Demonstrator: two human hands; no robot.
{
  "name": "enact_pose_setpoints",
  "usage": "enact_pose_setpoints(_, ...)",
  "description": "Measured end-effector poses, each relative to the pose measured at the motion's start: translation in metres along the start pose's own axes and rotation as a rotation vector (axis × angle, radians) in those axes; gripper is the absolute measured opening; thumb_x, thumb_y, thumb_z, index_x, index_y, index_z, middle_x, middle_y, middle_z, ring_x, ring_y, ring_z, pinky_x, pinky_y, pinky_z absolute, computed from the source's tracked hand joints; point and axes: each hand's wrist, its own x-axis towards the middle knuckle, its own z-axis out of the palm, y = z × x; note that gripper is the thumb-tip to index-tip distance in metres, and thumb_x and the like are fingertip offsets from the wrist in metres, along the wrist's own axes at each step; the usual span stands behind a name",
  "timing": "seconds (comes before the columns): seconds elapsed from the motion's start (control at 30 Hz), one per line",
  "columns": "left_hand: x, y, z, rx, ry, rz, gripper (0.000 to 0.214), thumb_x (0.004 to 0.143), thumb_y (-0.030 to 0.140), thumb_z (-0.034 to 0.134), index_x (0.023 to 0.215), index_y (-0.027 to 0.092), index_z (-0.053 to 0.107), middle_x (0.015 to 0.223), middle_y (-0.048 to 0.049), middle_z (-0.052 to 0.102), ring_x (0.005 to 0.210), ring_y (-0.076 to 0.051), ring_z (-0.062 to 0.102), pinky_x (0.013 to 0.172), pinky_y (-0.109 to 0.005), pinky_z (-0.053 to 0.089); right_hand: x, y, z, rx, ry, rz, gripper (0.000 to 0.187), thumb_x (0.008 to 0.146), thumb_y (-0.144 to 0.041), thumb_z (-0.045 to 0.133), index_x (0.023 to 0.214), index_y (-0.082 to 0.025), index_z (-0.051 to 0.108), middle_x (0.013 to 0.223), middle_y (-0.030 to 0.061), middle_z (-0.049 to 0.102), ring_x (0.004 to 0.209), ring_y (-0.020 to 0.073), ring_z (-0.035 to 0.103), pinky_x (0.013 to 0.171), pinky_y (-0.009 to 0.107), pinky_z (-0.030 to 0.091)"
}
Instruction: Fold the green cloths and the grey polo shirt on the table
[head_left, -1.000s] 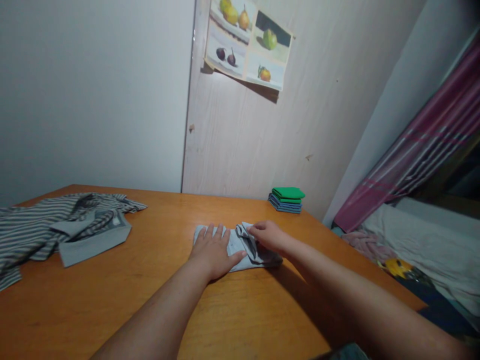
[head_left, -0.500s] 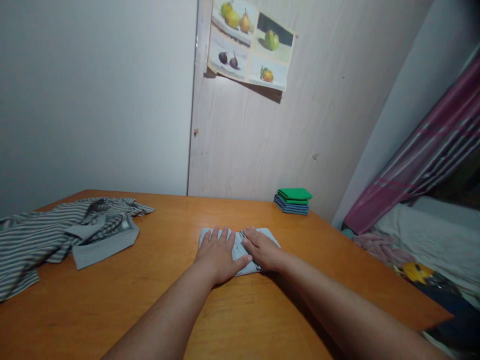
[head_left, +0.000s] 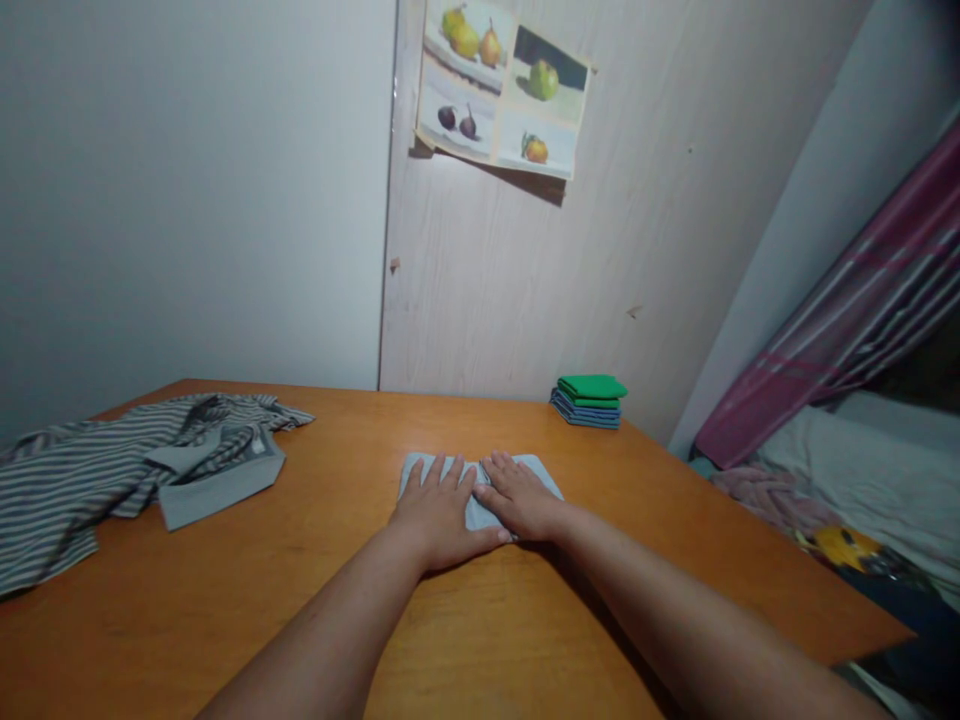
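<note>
A folded light grey cloth (head_left: 481,512) lies flat on the orange-brown wooden table (head_left: 345,580), partly covered by both hands. On its left half rests my left hand (head_left: 437,515), palm down, fingers spread and thumb stretched toward the right. My right hand (head_left: 521,502) presses flat on the right half, its fingers extended toward the cloth's far edge. The two hands are close together, and neither grips anything. What kind of cloth it is I cannot make out under the hands.
A crumpled striped shirt (head_left: 142,450) with a grey collar lies at the table's left. Near the far right corner sits a stack of folded green and blue cloths (head_left: 589,400). Bedding (head_left: 847,470) and a pink curtain (head_left: 810,340) are beyond the right edge.
My right hand's fingers have straightened and lie flatter, with its thumb shifted left. My left thumb has moved slightly nearer along the cloth. The view has shifted a little.
</note>
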Motion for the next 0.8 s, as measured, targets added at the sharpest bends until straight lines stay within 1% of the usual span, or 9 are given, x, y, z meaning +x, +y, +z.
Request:
enact_pose_setpoints(0.17,0.0,0.001,-0.002,0.009,-0.002,-0.008,0.113,0.071,0.095,0.03,0.155,0.02,0.035,0.163,-0.0144,0.029,0.152,-0.041,0.011,0.12,-0.063,0.004,0.001,0.006,-0.016,0.126,0.116,-0.018,0.064,0.105,-0.051,0.016,0.145,-0.016,0.051,0.154,0.0139,0.046,0.147,0.0238,0.034,0.12,0.041,0.024)
enact_pose_setpoints(0.23,0.0,0.001,-0.002,0.01,-0.008,-0.011,0.113,0.071,0.095,0.03,0.155,0.02,0.035,0.163,-0.0145,0.028,0.153,-0.041,0.01,0.12,-0.063,0.004,-0.003,0.006,-0.013,0.096,0.162,0.006,0.061,0.105,-0.05,0.023,0.148,-0.015,0.047,0.157,0.0136,0.041,0.15,0.0247,0.027,0.121,0.043,0.022)
enact_pose_setpoints(0.37,0.0,0.002,-0.003,0.001,-0.015,-0.007,0.115,0.07,0.096,0.029,0.155,0.019,0.036,0.164,-0.015,0.026,0.153,-0.041,0.01,0.12,-0.063,0.004,-0.011,0.0,0.004,-0.028,0.061,0.026,0.066,0.103,-0.053,0.028,0.157,-0.015,0.031,0.165,0.0135,0.022,0.153,0.0295,0.012,0.122,0.052,0.009)
enact_pose_setpoints(0.47,-0.001,0.003,-0.005,0.002,-0.018,-0.003,0.115,0.071,0.096,0.029,0.155,0.018,0.036,0.164,-0.0153,0.025,0.153,-0.041,0.01,0.12,-0.063,0.004,-0.014,-0.005,0.009,-0.057,0.028,0.036,0.067,0.103,-0.053,0.025,0.159,-0.016,0.026,0.166,0.0126,0.018,0.154,0.0294,0.008,0.122,0.053,0.005)
enact_pose_setpoints(0.53,-0.001,0.003,-0.007,0.003,-0.023,-0.004,0.115,0.071,0.095,0.028,0.155,0.018,0.035,0.164,-0.0156,0.025,0.153,-0.041,0.011,0.12,-0.064,0.004,-0.013,-0.005,0.007,-0.018,0.027,0.024,0.066,0.103,-0.054,0.028,0.158,-0.016,0.03,0.165,0.0133,0.02,0.154,0.0296,0.01,0.122,0.053,0.006)
enact_pose_setpoints(0.6,-0.002,0.004,-0.008,0.001,-0.022,-0.007,0.115,0.071,0.095,0.029,0.155,0.017,0.035,0.164,-0.0159,0.026,0.153,-0.041,0.011,0.12,-0.063,0.004,-0.012,-0.001,0.0,0.088,0.096,0.022,0.062,0.102,-0.052,0.033,0.152,-0.017,0.042,0.162,0.0133,0.031,0.152,0.0283,0.02,0.122,0.05,0.013)
enact_pose_setpoints(0.67,-0.001,0.004,-0.008,-0.001,-0.02,-0.01,0.115,0.071,0.095,0.029,0.155,0.017,0.036,0.163,-0.0163,0.027,0.153,-0.041,0.011,0.12,-0.063,0.004,-0.012,0.008,-0.007,0.223,0.264,0.072,0.053,0.101,-0.047,0.037,0.141,-0.018,0.056,0.153,0.0133,0.047,0.144,0.0252,0.038,0.119,0.044,0.025)
enact_pose_setpoints(0.73,-0.001,0.004,-0.007,-0.003,-0.02,-0.011,0.116,0.07,0.096,0.03,0.155,0.017,0.036,0.163,-0.0164,0.026,0.153,-0.041,0.01,0.12,-0.063,0.004,-0.016,0.02,-0.015,0.321,0.434,0.194,0.045,0.1,-0.042,0.04,0.129,-0.016,0.064,0.137,0.0137,0.062,0.129,0.0229,0.055,0.111,0.037,0.038)
enact_pose_setpoints(0.8,0.0,0.003,-0.006,-0.007,-0.02,-0.012,0.118,0.069,0.097,0.03,0.155,0.017,0.036,0.164,-0.0163,0.026,0.152,-0.041,0.01,0.12,-0.063,0.004,-0.024,0.033,-0.02,0.382,0.483,0.377,0.039,0.098,-0.039,0.044,0.117,-0.015,0.067,0.119,0.0128,0.071,0.112,0.0219,0.063,0.097,0.033,0.047)
